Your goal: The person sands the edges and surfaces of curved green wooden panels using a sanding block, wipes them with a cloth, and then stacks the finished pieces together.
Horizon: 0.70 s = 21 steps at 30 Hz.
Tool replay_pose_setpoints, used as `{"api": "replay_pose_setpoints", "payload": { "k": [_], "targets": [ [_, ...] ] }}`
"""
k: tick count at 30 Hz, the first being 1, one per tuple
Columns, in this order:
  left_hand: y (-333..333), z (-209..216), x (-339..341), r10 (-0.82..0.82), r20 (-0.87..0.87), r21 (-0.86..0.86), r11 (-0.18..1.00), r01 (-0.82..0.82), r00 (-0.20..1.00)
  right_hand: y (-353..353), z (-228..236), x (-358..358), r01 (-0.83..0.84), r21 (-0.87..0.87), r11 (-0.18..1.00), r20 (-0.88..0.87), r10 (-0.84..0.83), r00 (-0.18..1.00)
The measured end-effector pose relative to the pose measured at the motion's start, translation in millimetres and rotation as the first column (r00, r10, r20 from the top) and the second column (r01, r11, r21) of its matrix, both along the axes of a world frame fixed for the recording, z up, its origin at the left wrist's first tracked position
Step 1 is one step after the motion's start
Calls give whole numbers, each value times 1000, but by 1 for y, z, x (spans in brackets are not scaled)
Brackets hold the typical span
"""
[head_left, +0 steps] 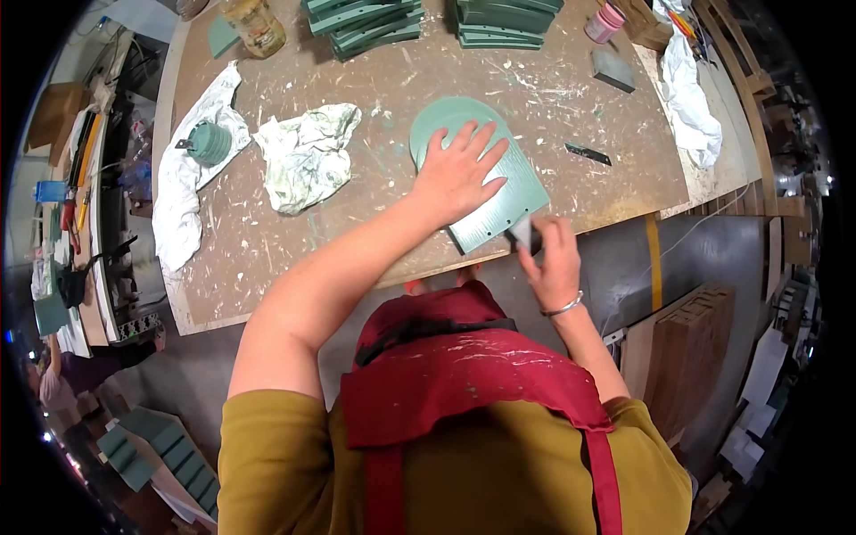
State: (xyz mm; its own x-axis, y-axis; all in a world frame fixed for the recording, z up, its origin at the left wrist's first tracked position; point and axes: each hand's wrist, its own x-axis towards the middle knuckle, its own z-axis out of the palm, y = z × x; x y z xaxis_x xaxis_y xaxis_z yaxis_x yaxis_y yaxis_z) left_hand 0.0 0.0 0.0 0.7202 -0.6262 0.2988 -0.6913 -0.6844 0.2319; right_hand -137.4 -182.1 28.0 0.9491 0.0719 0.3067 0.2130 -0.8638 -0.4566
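Note:
A green panel (526,183) with one rounded end lies at the table's front edge, its straight end with small holes toward me. My left hand (459,174) rests flat on it, fingers spread. At the panel's near right corner, my right hand (555,263) is closed on a small grey wedge-shaped piece (522,234) with a dark side. That piece meets the panel's edge; its exact kind is partly hidden by my fingers. A thin dark strip (588,154) lies right of the panel.
Stacked green slats (366,27) and more green pieces (504,25) stand at the back. Left are a crumpled cloth (308,159), a green-smeared tin (209,143) on a white cloth (178,214) and a jar (254,27). Right are a grey block (613,69) and pink pot (604,23).

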Motion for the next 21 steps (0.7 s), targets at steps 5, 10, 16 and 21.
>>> {"api": "replay_pose_setpoints", "payload": {
  "k": [5, 10, 16, 21],
  "targets": [
    [12, 1, 6, -48, 13, 39, 998, 47, 999, 40, 6, -8, -132, 76, 988, 12, 131, 991],
    [26, 15, 17, -172, -14, 108, 979, 173, 985, 12, -2, -6, 95, 78, 992, -5, -95, 995],
    [57, 39, 49, -505, -72, 270, 820, 504, 860, -2, 3, -15, 154, 293, 943, -115, -125, 985],
    [27, 30, 17, -280, -168, 125, 945, 302, 945, 16, -6, -30, 81, 375, 924, -132, -33, 991]
  ]
}}
